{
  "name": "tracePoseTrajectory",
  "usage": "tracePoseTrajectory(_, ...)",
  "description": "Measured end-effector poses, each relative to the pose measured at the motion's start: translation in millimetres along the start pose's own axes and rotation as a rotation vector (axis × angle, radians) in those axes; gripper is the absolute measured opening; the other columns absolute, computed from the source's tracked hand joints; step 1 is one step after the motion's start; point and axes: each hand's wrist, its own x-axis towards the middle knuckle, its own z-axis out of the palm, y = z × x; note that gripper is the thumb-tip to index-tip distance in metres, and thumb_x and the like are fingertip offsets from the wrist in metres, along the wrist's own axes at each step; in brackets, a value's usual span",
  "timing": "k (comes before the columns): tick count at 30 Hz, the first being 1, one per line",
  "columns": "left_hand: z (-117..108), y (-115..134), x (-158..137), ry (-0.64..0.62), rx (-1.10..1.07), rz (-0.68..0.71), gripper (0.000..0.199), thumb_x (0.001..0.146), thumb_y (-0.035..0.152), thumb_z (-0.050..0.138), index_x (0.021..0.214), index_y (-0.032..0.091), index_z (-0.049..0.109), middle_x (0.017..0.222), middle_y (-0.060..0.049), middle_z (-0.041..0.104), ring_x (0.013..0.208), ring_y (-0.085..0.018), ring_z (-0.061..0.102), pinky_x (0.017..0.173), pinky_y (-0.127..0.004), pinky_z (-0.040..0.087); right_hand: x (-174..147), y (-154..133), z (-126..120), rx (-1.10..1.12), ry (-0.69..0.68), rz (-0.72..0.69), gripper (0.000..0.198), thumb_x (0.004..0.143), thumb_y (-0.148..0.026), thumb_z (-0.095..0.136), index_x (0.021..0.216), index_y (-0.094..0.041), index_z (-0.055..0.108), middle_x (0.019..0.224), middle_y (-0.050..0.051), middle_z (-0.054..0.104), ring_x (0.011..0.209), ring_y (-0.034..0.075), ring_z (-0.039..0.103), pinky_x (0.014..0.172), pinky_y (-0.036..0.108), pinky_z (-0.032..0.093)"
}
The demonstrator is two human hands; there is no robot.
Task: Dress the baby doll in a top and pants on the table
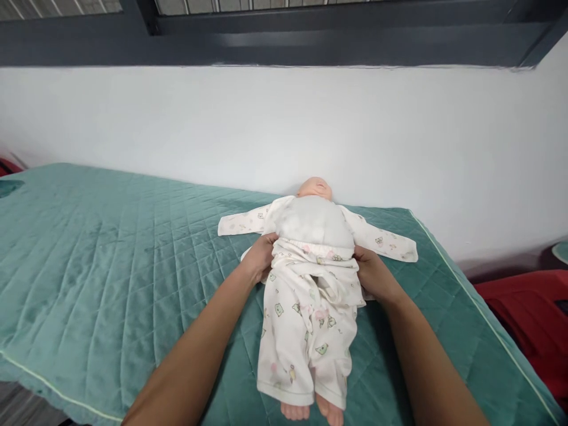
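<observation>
A baby doll (316, 187) lies on its back, head toward the wall and bare feet toward me. White printed pants (288, 331) cover its legs up to the waist, bunched at the hips. Its long-sleeved white top (394, 244) has both sleeves spread out to the sides, and the plain pale torso (313, 222) shows in the middle. My left hand (262, 255) is closed on the waistband at one hip. At the opposite hip my right hand (373, 272) grips the waistband too. Both sets of fingertips are partly hidden by the cloth.
A quilted green cover (133, 266) with a light piped edge lies under the doll. The white wall (266, 130) stands right behind the doll's head, below a dark window frame (284, 41). Red plastic chairs (528, 313) stand off the right edge.
</observation>
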Motion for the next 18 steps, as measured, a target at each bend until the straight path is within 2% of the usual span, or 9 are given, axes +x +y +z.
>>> tracePoseTrajectory(4,-2.5,-5.4,1.6,-0.029,0.123,0.109,0.026,0.064,0.031,0.075,0.083,0.014,0.072,0.079,-0.005,0.075,0.08,-0.024,0.069,0.075,-0.034,0.055,1.4,0.7,-1.1,-0.051,0.005,-0.06,0.038,0.071,-0.038,0.076,0.106,-0.021,0.075,0.092,0.004,0.076,0.097,0.029,0.067,0.087,0.039,0.054)
tracePoseTrajectory(8,-7.5,-9.0,2.2,0.009,0.302,0.257,0.023,0.071,0.033,0.065,0.081,0.015,0.073,0.082,-0.005,0.075,0.09,-0.026,0.067,0.082,-0.036,0.054,2.3,3.8,-2.2,-0.031,-0.007,-0.001,0.039,0.071,-0.037,0.075,0.106,-0.022,0.075,0.088,0.004,0.076,0.089,0.027,0.068,0.08,0.037,0.054)
tracePoseTrajectory(12,-12.1,-5.9,0.6,0.076,0.618,0.397,0.021,0.067,0.023,0.059,0.081,0.017,0.073,0.085,-0.005,0.075,0.096,-0.029,0.065,0.088,-0.037,0.051,4.3,7.7,0.1,-0.047,0.045,0.067,0.04,0.067,-0.04,0.074,0.102,-0.02,0.076,0.084,0.005,0.076,0.081,0.027,0.068,0.072,0.035,0.053)
tracePoseTrajectory(15,-13.3,-2.1,-0.1,0.073,0.768,0.426,0.022,0.068,0.019,0.053,0.078,0.017,0.072,0.084,-0.006,0.075,0.092,-0.028,0.065,0.087,-0.037,0.049,6.2,8.5,3.2,-0.138,0.129,0.125,0.036,0.066,-0.04,0.072,0.095,-0.018,0.076,0.084,0.006,0.076,0.085,0.029,0.068,0.073,0.036,0.052)
tracePoseTrajectory(18,-13.2,-0.2,0.2,0.096,0.826,0.436,0.021,0.067,0.017,0.051,0.077,0.016,0.069,0.084,-0.006,0.074,0.091,-0.026,0.063,0.088,-0.035,0.047,7.2,6.1,5.4,-0.294,0.193,0.143,0.031,0.068,-0.037,0.068,0.092,-0.018,0.076,0.089,0.008,0.076,0.095,0.031,0.066,0.08,0.037,0.05)
